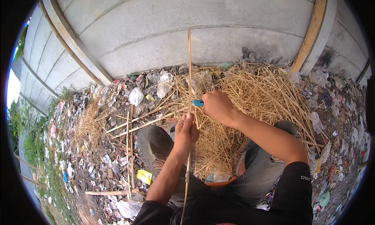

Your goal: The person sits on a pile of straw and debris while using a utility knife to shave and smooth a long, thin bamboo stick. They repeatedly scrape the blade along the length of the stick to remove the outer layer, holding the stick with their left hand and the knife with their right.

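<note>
A long, thin bamboo strip [190, 68] runs upright through the middle of the view, from my lap to in front of the wall. My left hand [185, 134] is closed round it above my left knee, thumb pressed along the strip. In my right fist [218, 107] is a teal utility knife [198, 102], its end against or very near the strip just above my left hand. The blade cannot be made out. Below my right arm, between my knees, lies a heap of pale bamboo shavings [218, 147].
A grey concrete panel wall [187, 14] stands ahead, with a bamboo pole [312, 29] at a post on the right. More bamboo strips [130, 147] lie left of my left knee, near a short stick [111, 193] and a yellow packet [144, 176]. Plastic litter covers the ground.
</note>
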Available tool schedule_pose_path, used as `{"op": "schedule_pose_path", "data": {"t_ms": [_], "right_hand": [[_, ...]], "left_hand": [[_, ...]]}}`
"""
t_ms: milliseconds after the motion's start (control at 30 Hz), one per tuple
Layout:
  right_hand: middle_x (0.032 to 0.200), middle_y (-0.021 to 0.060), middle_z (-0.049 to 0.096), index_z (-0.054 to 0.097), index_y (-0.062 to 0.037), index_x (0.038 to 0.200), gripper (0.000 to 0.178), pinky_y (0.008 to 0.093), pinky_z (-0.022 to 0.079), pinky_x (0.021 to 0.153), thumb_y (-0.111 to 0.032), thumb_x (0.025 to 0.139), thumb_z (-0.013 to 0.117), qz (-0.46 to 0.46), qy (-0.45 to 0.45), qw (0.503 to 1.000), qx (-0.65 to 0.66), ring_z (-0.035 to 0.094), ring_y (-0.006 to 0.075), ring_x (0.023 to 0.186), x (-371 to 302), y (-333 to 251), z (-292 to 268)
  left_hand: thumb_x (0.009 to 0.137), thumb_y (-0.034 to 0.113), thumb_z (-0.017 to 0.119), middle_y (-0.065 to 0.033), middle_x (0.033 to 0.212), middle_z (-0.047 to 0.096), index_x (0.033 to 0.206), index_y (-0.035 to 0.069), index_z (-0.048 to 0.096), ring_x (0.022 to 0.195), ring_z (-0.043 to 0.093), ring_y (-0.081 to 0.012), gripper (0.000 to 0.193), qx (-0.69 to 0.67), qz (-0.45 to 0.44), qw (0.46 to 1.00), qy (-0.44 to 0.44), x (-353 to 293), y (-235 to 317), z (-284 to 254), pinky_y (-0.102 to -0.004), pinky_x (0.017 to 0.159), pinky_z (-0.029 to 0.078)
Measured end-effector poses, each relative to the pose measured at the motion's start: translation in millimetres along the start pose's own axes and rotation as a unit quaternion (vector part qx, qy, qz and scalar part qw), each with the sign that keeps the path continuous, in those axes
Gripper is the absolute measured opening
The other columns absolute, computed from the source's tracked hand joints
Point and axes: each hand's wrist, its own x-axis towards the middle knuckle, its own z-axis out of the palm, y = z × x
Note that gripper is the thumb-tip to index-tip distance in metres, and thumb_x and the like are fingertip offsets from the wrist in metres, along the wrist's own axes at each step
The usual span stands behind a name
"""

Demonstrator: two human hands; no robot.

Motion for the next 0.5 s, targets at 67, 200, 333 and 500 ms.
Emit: {"op": "schedule_pose_path", "data": {"t_ms": [67,200,333,500], "right_hand": [[0.062,0.0193,0.065,0.069,-0.0007,0.074,0.008,0.0469,0.055,0.058,-0.004,0.077,0.063,0.000,0.008,1.000,-0.022,0.068,0.0352,0.058,3.0,4.2,6.4],[0.058,0.0150,0.063,0.068,-0.0012,0.072,0.014,0.0445,0.052,0.051,-0.002,0.083,0.059,0.011,0.002,0.998,-0.059,0.064,0.0281,0.051,16.4,10.5,11.3],[0.058,0.0130,0.062,0.068,-0.0024,0.071,0.022,0.0415,0.049,0.047,-0.005,0.089,0.056,0.090,0.038,0.992,-0.075,0.062,0.0238,0.050,50.5,47.5,-9.4],[0.060,0.0114,0.065,0.069,-0.0002,0.073,0.019,0.0395,0.050,0.047,-0.010,0.089,0.065,0.118,0.092,0.978,-0.148,0.068,0.0238,0.055,56.3,87.3,-15.2]], "left_hand": [[0.110,0.031,0.049,0.0058,0.054,0.036,0.089,0.017,0.045,0.040,0.029,-0.0052,0.026,0.009,0.000,1.000,-0.004,0.2,-7.1,-3.0,-0.0253,0.040,0.021],[0.110,0.031,0.050,0.0064,0.055,0.034,0.090,0.016,0.044,0.041,0.028,-0.0049,0.026,-0.012,0.005,0.999,-0.032,-0.6,-13.9,-6.7,-0.0251,0.040,0.021],[0.110,0.032,0.049,0.0069,0.055,0.033,0.089,0.015,0.043,0.042,0.028,-0.0048,0.028,-0.018,-0.007,0.997,-0.074,-15.9,-32.4,4.8,-0.0250,0.040,0.022],[0.110,0.030,0.049,0.0072,0.060,0.037,0.092,0.012,0.044,0.044,0.032,-0.0045,0.026,0.007,-0.026,0.994,-0.104,-22.5,-36.6,11.7,-0.0236,0.042,0.026]]}}
